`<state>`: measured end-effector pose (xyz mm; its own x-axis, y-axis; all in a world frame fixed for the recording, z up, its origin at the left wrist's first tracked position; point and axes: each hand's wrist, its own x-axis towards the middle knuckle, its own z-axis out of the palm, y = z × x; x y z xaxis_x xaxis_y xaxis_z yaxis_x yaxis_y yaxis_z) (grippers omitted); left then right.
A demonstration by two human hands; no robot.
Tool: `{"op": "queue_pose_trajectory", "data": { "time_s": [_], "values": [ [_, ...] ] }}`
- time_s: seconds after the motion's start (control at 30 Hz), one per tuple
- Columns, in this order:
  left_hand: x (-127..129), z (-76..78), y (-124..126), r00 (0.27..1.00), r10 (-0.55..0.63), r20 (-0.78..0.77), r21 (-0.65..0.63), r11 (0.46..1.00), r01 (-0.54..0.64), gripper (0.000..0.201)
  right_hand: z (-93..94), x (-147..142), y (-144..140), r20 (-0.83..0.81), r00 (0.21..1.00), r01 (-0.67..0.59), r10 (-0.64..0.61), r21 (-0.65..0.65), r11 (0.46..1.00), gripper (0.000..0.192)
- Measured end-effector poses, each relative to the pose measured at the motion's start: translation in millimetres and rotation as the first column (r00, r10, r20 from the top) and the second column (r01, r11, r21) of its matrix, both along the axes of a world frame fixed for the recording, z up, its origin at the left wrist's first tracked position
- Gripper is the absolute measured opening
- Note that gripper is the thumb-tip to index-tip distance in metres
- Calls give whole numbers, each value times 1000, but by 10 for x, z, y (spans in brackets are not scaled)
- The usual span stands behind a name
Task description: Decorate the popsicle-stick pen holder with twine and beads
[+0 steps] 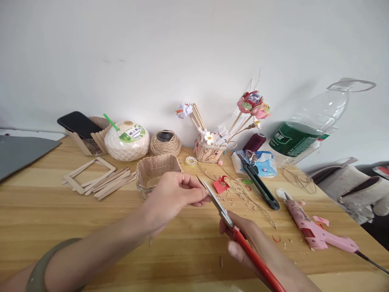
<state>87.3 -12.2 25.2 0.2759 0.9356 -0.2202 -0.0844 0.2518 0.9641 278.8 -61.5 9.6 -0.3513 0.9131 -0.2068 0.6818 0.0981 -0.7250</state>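
My right hand (243, 239) grips a pair of scissors (223, 213) with red handles, its blades slightly apart and pointing up and left. My left hand (179, 190) is closed in a pinch just left of the blade tips; whatever lies between its fingertips is too small to make out. Behind my left hand stands a small basket of wooden craft sticks (156, 166), partly hidden by the hand. A red paper piece (221, 185) lies beyond the scissors, among scattered wood bits (240, 196).
At left are loose craft sticks (114, 182), a wrapped coconut (127, 142) and a twine spool (165, 142). A flower basket (209, 149) stands against the wall. To the right lie a utility knife (258, 182), a pink glue gun (319, 233) with a cord, and a leaning plastic bottle (306, 125).
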Motion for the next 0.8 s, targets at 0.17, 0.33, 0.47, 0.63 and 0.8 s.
{"op": "queue_pose_trajectory", "data": {
  "time_s": [0.17, 0.33, 0.47, 0.63, 0.8],
  "values": [
    [-12, 20, 4, 999, -28, 43, -19, 999, 28, 9, -25, 66, -1, -54, 997, -59, 59, 17, 998, 63],
    [-38, 19, 3, 997, -63, 52, -21, 998, 64, 9, -19, 85, 8, -70, 991, -112, 112, 11, 994, 61],
    [-39, 21, 11, 996, -72, 53, -43, 996, 75, 8, 22, 66, 2, -68, 991, -113, 112, -11, 994, 61],
    [-43, 40, 9, 997, -65, 47, -55, 996, 68, 8, 34, 38, -8, -39, 998, -56, 57, 19, 998, 64],
    [-38, 36, -3, 998, -33, 45, -45, 998, 36, 9, 19, 10, -16, 31, 999, -10, 10, 21, 1000, 68]
  ]
}}
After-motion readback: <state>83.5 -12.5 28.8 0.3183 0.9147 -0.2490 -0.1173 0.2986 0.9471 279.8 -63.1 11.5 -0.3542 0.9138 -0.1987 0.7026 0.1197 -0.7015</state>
